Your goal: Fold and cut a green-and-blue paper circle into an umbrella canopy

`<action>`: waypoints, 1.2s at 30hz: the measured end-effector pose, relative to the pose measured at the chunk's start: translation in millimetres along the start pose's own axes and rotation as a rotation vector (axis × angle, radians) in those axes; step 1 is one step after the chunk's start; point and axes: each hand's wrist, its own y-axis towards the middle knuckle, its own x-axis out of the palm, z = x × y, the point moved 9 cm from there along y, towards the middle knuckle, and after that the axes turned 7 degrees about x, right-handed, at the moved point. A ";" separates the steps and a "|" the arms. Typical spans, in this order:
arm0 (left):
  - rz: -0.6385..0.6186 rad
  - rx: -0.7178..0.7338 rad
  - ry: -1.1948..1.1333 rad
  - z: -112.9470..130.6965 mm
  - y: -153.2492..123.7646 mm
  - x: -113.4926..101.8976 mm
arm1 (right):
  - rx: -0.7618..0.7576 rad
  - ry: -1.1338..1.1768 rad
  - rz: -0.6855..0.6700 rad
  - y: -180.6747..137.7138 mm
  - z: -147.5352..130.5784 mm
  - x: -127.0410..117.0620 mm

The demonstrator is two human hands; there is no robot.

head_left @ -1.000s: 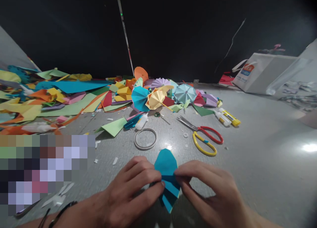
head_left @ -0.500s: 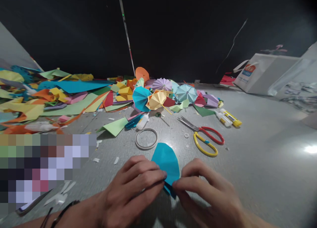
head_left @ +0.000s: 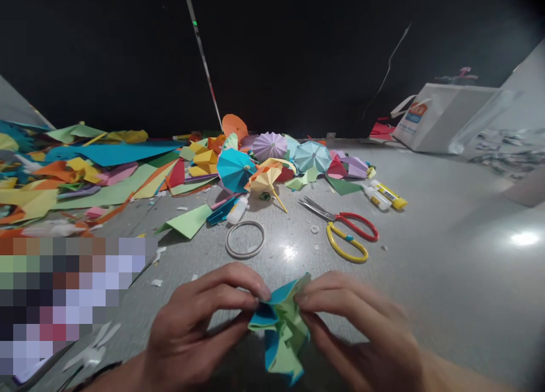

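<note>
Between my two hands is a piece of pleated paper [head_left: 286, 324], blue on one side and light green on the other, its folds bunched and partly spread. My left hand [head_left: 208, 318] pinches its left edge between thumb and fingers. On the opposite edge, my right hand [head_left: 357, 318] grips the paper near its top; that hand is slightly blurred. Just beyond them lie a ring of tape [head_left: 245, 256] and scissors [head_left: 347, 239] with one red and one yellow handle, blades apart.
Folded paper umbrellas [head_left: 235, 171] and coloured paper scraps [head_left: 106, 179] line the back and left. Glue bottles [head_left: 237, 210] stand or lie on the grey table [head_left: 447, 256], one beside a yellow tube [head_left: 392, 198]. A white bag [head_left: 443, 117] is at back right. A blurred-out device covers the lower left.
The paper has turned from a mostly flat blue face to opened pleats showing green. Both hands have shifted with it, and the view has moved slightly right.
</note>
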 end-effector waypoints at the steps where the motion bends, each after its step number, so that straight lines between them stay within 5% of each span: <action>1: -0.008 -0.009 -0.016 -1.0 -0.6 0.5 | -0.005 -0.006 0.002 -1.6 1.1 1.3; 15: -0.075 0.021 -0.023 3.1 -2.0 8.4 | -0.084 -0.201 -0.095 -3.4 -5.7 15.8; 26: 0.032 -0.085 -0.159 -8.4 -17.1 13.7 | -0.103 -0.253 -0.191 -8.9 -4.2 26.9; 36: -0.101 -0.082 -0.072 -5.4 -8.0 22.0 | -0.117 -0.313 -0.223 -10.7 -3.6 33.5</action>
